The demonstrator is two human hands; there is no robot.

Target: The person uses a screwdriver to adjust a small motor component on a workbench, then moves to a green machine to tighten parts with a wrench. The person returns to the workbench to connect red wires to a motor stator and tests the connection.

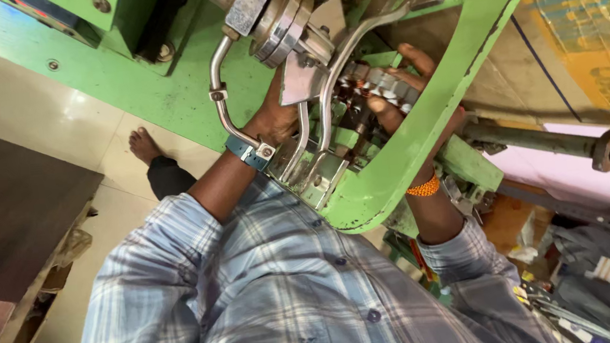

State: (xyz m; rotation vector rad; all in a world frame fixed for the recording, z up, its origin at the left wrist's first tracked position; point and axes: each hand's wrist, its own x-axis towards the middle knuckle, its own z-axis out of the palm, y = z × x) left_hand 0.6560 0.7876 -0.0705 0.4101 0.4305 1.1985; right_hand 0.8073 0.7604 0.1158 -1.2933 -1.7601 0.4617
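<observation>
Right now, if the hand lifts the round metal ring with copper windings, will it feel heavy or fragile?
The round metal ring with copper windings is probably heavy for its size, being stacked steel. It looks rigid. The thin copper wires may bend easily. The right hand already grips it; the left hand rests beside.

Bright, even light fills the scene, with no hard shadows anywhere. The pale floor tiles (84,118) carry a soft sheen at the upper left. Small glints sit on the bent metal rods (219,90) and the round steel parts of the green machine (163,95). The dark board (10,207) at the left stays dull and dim. Focus is sharp in the middle; the checked shirt (272,294) near the lens looks slightly soft. The view is tilted, and the frame's edges stretch a little.
</observation>
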